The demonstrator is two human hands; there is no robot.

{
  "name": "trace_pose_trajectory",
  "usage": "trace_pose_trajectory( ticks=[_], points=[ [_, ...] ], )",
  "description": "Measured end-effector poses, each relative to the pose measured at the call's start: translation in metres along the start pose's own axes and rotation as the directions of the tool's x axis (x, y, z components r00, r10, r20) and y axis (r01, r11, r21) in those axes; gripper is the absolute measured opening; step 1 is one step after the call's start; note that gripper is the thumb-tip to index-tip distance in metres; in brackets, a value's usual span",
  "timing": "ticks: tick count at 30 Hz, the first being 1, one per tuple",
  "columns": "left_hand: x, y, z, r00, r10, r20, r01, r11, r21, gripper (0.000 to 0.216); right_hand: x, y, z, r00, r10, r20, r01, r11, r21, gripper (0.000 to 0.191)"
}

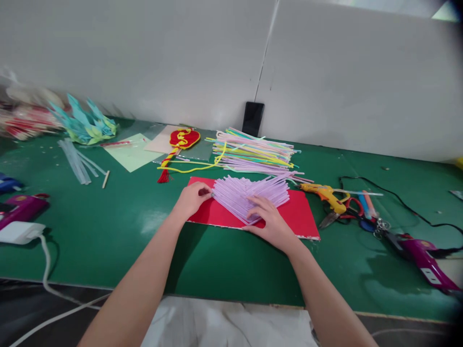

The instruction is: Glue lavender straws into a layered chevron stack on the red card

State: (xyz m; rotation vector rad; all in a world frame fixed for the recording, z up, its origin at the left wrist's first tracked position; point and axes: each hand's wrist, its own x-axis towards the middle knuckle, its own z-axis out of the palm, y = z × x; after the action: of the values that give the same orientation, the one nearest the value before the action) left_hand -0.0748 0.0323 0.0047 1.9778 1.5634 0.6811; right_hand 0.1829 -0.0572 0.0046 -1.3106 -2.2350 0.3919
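Lilac pipe cleaners laid side by side form a heart shape (233, 195) on a red board (302, 209). At the heart's left edge, my left hand (192, 200) has thumb and forefinger pinched on the end of a lilac pipe cleaner. My right hand (269, 219) rests on the heart's lower right part, its fingers spread, the thumb near the bottom tip. Some stems on the right stick out past the heart's outline. Just behind the board lies a bundle of pastel pipe cleaners (253, 152), with one yellow stem looping out to the left.
A yellow glue gun (327, 195), scissors (329, 219) and a purple tool (425, 262) lie right. A phone (253, 118) leans on the wall. Leftward are a red fan-shaped ornament (184, 139), green paper (130, 152), glue sticks (77, 161) and a white plug (21, 233) with cable.
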Motion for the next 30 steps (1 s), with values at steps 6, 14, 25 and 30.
trace_pose_trajectory(
  ticks=[6,14,25,30],
  points=[
    [-0.001,-0.001,-0.003,0.999,0.029,0.028,-0.029,0.999,0.015,0.002,0.002,0.001,0.004,1.0,0.021,-0.013,-0.02,0.998,0.054,0.02],
    [-0.002,0.005,-0.002,0.998,0.03,-0.057,-0.026,0.998,0.063,0.007,0.006,-0.001,0.011,0.998,0.054,-0.033,-0.052,0.997,0.06,0.019],
    [-0.007,0.007,0.019,0.964,0.259,-0.056,-0.238,0.94,0.244,0.025,0.007,-0.009,0.018,0.985,0.012,-0.17,-0.015,1.0,-0.02,0.011],
    [-0.007,0.009,0.018,0.967,0.251,-0.033,-0.23,0.924,0.304,0.033,0.002,-0.011,0.013,0.991,-0.022,-0.134,0.02,1.0,-0.017,0.011]
  ],
)
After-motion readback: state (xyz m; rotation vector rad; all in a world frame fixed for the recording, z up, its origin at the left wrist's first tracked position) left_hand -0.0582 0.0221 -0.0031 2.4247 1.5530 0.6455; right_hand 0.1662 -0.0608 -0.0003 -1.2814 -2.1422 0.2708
